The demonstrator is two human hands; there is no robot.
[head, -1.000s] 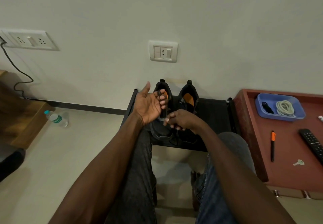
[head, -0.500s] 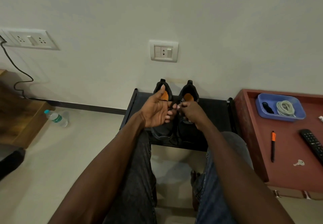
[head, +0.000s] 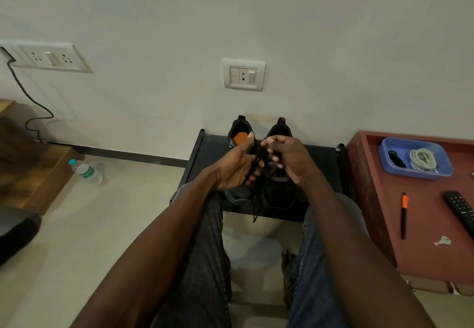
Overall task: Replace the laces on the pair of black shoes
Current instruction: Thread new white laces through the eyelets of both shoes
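A black lace [head: 259,163] is being held between the curled fingers of the left hand [head: 237,166] and right hand [head: 291,158], above the black shoes [head: 278,186] on the black rack [head: 323,163].

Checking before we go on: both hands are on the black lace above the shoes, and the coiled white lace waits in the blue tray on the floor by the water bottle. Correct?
Not quite. The head view shows the blue tray with the coiled white lace on the red table at the right, not on the floor. The rest holds: left hand and right hand hold the black lace above the shoes.
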